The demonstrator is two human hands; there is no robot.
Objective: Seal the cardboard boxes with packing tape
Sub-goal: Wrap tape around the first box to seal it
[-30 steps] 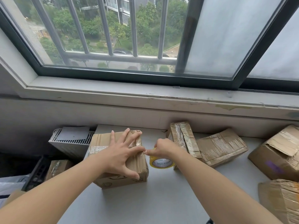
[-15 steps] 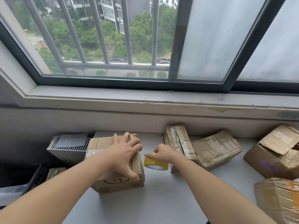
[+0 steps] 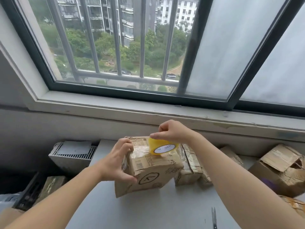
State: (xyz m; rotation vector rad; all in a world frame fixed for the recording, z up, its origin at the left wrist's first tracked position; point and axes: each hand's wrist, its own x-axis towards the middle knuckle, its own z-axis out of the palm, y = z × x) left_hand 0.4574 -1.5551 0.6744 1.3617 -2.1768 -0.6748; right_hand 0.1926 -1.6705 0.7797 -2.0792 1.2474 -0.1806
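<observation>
Grey tabletop (image 3: 148, 212), centre frame: left hand (image 3: 115, 162) grips one tilted box (image 3: 153, 171). Right hand (image 3: 171, 131) pinches one tape roll (image 3: 158, 147) atop it; five other boxes (image 3: 280, 167) nearby.

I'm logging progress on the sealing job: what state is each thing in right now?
Held box: tilted, clear tape across its top, gripped by left hand.
Tape roll: held by right hand, resting on that box's top.
Right-side box: flaps open, unsealed.
Box behind: wrapped in tape.
</observation>
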